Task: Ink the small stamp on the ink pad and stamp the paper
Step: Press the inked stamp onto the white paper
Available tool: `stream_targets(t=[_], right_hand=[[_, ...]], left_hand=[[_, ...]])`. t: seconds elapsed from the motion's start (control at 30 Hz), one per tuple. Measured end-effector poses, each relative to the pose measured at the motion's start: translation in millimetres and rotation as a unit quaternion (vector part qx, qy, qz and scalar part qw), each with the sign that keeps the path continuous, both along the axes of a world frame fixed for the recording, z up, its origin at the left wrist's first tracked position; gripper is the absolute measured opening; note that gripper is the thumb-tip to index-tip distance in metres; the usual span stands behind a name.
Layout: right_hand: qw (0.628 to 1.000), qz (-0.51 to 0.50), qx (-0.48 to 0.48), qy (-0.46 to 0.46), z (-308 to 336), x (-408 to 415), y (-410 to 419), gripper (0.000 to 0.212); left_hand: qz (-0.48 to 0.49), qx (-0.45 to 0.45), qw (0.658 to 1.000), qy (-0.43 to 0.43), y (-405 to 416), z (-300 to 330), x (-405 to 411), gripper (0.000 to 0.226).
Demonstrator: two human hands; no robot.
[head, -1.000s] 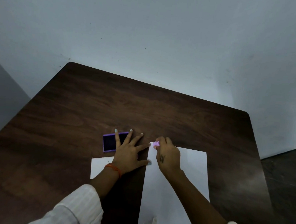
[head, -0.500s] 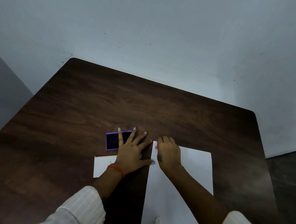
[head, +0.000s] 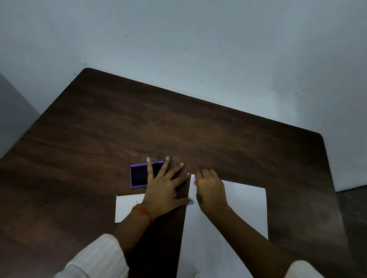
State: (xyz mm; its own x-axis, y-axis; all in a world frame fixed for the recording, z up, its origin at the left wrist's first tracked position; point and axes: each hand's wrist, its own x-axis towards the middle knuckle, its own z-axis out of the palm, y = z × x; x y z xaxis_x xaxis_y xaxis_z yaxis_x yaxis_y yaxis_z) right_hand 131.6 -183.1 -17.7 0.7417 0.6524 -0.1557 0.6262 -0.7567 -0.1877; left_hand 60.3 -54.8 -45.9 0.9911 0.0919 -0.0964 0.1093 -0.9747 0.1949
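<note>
My right hand (head: 210,191) is closed over a small pink stamp (head: 194,178), pressing it down at the far left corner of a large white paper (head: 245,210). Only a sliver of the stamp shows between my fingers. My left hand (head: 162,185) lies flat with fingers spread on the table, its fingers partly over a purple ink pad (head: 138,176) with a dark inked face. The thumb tip touches the paper's left edge.
A smaller white sheet (head: 126,208) lies under my left wrist. A bit of a purple lid (head: 175,193) peeks from beneath my left palm. The dark wooden table (head: 200,135) stands against a pale wall, with dark floor to the right.
My right hand has lowered over the stamp, hiding most of it against the paper corner. My left hand has stayed flat on the ink pad. The camera has shifted slightly.
</note>
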Motion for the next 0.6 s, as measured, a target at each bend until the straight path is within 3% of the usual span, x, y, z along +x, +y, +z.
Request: stream_targets(t=[0.23,0.3,0.37,0.5,0.53,0.6], right_hand=[[1.0,-0.023,-0.004,0.002,0,0,1,0.036],[0.997,-0.056,0.007,0.047,3,5,3,0.033],[0.979,-0.138,0.083,0.128,10,9,0,0.027],[0.867,-0.292,0.36,0.182,18,4,-19,0.012],[0.822,-0.329,0.403,0.23,19,2,-25,0.011],[0.689,-0.391,0.478,0.379,22,-1,-34,0.011]], left_hand=[[-0.001,0.003,1.0,0.01,-1,2,-1,0.08],[0.0,0.003,1.0,0.015,-2,3,0,0.081],[-0.002,0.006,1.0,0.02,-2,4,-1,0.081],[0.043,-0.026,0.999,-0.011,3,10,-8,0.08],[0.052,-0.034,0.998,-0.023,4,11,-11,0.08],[0.06,-0.04,0.996,-0.043,7,12,-22,0.08]])
